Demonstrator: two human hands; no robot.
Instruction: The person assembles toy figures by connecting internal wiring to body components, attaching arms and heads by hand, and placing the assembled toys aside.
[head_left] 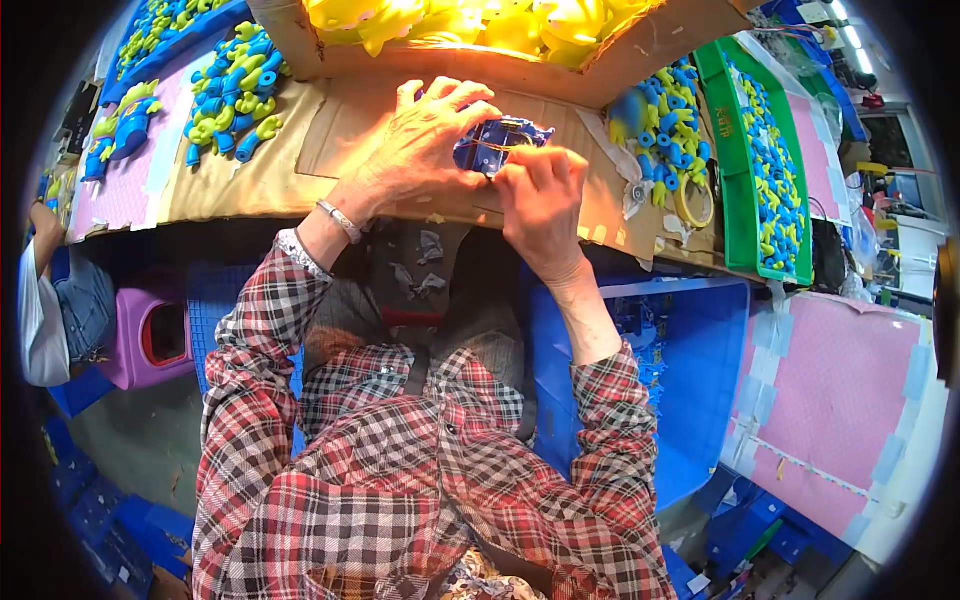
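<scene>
Over the cardboard-covered bench I hold a dark blue plastic toy shell [490, 150] with its hollow inside facing up. Thin light-coloured wires and small inner parts show in it. My left hand [425, 135] is closed round the shell's left side, thumb at the near edge and fingers at the far one. At the shell's right side is my right hand [543, 205], its fingers curled and pinched close to the wires. Whatever lies between those fingertips is hidden by the hand.
A cardboard box [590, 85] of yellow toy parts stands behind my hands. Blue-and-green arm pieces lie in piles at left [235, 95] and right [670, 125]. A green tray [720, 110] holds more, near a tape roll [694, 203]. A blue bin [700, 400] stands below right.
</scene>
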